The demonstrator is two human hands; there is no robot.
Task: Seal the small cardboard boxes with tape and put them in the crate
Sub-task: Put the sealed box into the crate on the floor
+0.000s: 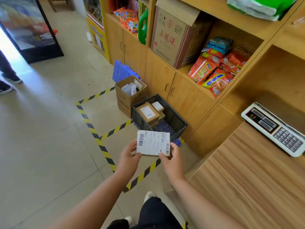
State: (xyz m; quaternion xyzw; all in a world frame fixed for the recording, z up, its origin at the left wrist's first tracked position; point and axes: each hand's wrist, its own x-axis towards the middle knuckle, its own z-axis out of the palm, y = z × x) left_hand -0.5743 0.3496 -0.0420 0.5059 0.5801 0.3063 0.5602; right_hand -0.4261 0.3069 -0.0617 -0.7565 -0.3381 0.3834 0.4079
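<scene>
Holding a small cardboard box [153, 142] out in front with both hands, label side up, with a white barcode sticker covering pretty much the whole top. The left hand [127, 157] grips the left edge, thumb on top and fingers curled under. The right hand [171, 161] pinches the near right corner the same way. The box is up in the air, just short of the dark crate [175, 116] and not touching it. The crate sits against the wooden cabinets [186, 96] and has a few labelled boxes [147, 113] stacked at its far end. An open carton [125, 100] with crumpled paper inside stands right behind it. Yellow-black tape [92, 128] marks out squares on the floor [49, 138]. Off to the right, a weighing scale [274, 129] sits on the wooden counter [247, 171].
</scene>
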